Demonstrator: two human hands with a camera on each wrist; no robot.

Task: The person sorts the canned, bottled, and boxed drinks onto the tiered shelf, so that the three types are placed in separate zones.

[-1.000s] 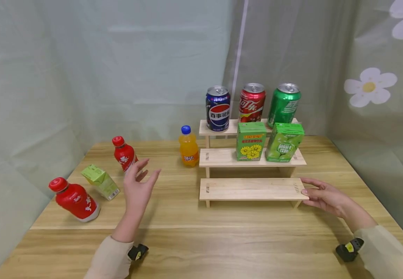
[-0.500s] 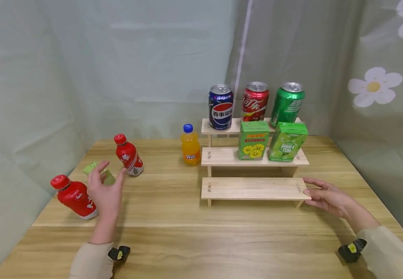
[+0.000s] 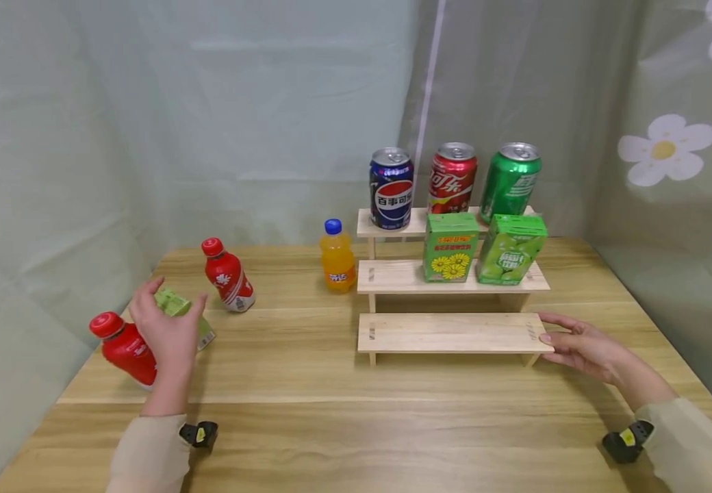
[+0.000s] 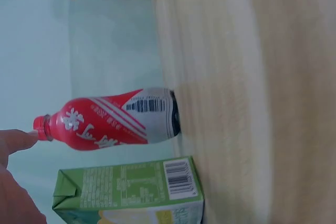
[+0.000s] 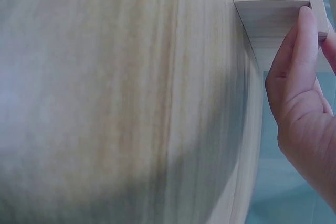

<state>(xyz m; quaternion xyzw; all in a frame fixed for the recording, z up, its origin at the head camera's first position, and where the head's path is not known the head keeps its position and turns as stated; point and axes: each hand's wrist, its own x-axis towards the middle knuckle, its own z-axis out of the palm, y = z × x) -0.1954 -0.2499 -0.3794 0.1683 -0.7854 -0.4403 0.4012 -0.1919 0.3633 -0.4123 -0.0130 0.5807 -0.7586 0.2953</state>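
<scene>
My left hand (image 3: pixel 168 332) reaches over a light green drink carton (image 3: pixel 172 303) at the left, thumb and fingers spread about its top. Seen from the left wrist, the carton (image 4: pixel 128 190) stands below the thumb (image 4: pixel 18 140), with a gap between them. One red bottle (image 3: pixel 126 350) is partly hidden behind this hand; another red bottle (image 3: pixel 229 279) stands farther back. At the other side, my right hand (image 3: pixel 585 350) pinches the right end of the lowest step of a wooden tiered shelf (image 3: pixel 448 333), its thumb on top and fingers beneath.
An orange soda bottle (image 3: pixel 337 259) stands left of the shelf. Blue (image 3: pixel 391 192), red (image 3: pixel 452 179) and green (image 3: pixel 510 183) cans line the top step. Two green cartons, one with yellow flowers (image 3: pixel 451 250) and one with apples (image 3: pixel 510 252), occupy the middle step. Curtains enclose the wooden table.
My left hand has moved left, from in front of the farther red bottle to the light green carton, uncovering that bottle. My right hand keeps its grip on the shelf. The view has shifted slightly.
</scene>
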